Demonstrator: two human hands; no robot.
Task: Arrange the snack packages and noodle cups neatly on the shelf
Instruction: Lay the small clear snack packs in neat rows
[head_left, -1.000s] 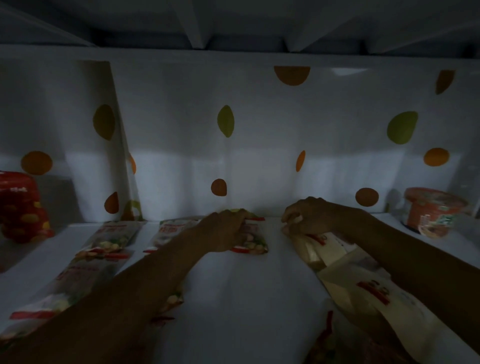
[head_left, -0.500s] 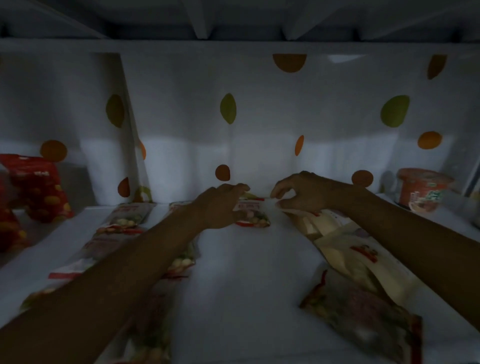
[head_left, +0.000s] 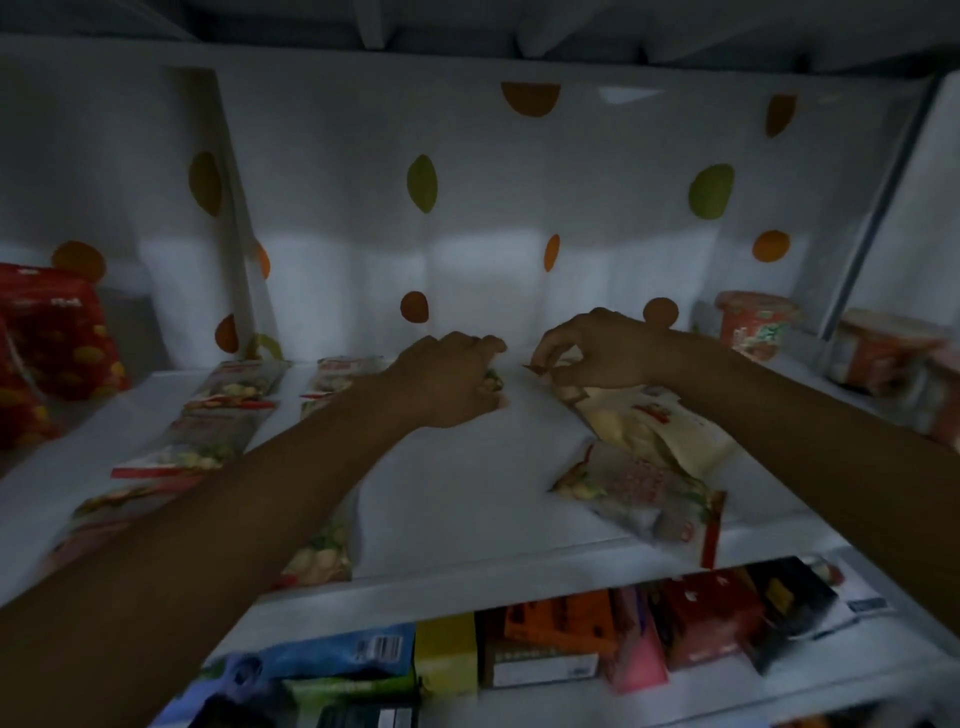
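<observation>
**Hands work the back of a dim snack shelf**

The left hand (head_left: 447, 379) curls over a small clear snack packet (head_left: 492, 383) near the back of the smooth white shelf (head_left: 457, 493). The right hand (head_left: 605, 351) pinches the corner of a glossy cream pouch (head_left: 649, 426). A crinkled clear packet (head_left: 639, 499) lies just in front of that pouch, at the shelf's front edge. Flat packets (head_left: 234, 387) run in rows at left, near puffy red bags (head_left: 57, 332). Round noodle cups (head_left: 756, 325) stand at right.

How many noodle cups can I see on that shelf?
3: one cup by the back wall, a second cup right of it, a blurry third cup at the picture's right edge. More may be hidden.
</observation>
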